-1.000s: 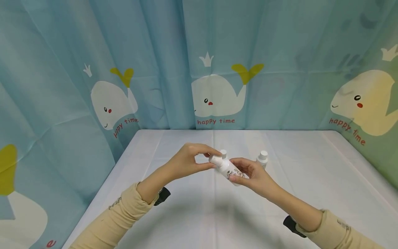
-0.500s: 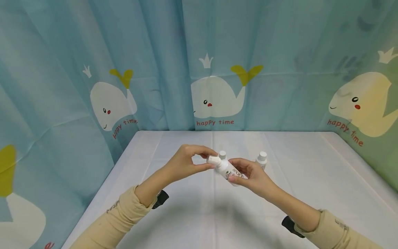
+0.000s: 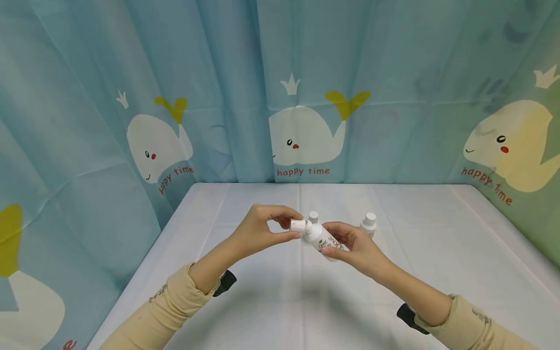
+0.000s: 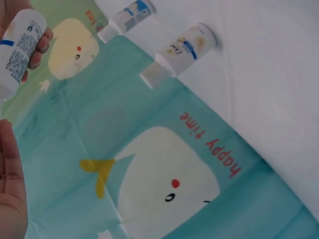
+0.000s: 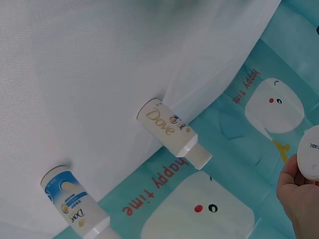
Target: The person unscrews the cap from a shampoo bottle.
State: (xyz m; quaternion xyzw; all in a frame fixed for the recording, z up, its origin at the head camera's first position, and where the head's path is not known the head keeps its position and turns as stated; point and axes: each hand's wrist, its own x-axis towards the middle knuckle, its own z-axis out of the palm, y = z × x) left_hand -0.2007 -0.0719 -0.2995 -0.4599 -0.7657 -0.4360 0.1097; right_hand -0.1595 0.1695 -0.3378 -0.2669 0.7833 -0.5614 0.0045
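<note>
My right hand (image 3: 358, 247) grips a small white Dove bottle (image 3: 321, 239) above the table, tilted with its neck up and to the left. Thumb and fingers of my left hand (image 3: 258, 229) pinch the white cap (image 3: 298, 225) at that neck. A bit of the narrower neck shows between cap and bottle shoulder. The left wrist view shows the small print on the held bottle (image 4: 22, 52), with right-hand fingers curled behind it; the cap is out of that view. From the right wrist, the bottle's round base (image 5: 310, 153) shows above the hand.
Two more capped Dove bottles stand on the white table (image 3: 245, 311): one with gold lettering (image 5: 167, 127), partly behind the held bottle in the head view, and one with a blue band (image 5: 75, 201), beyond my right hand. A whale-print curtain (image 3: 227, 97) hangs behind the table.
The cap has shifted slightly left with my left hand and turned closer to level; more of the bottle's neck shows now. My right hand has kept the bottle nearly still.
</note>
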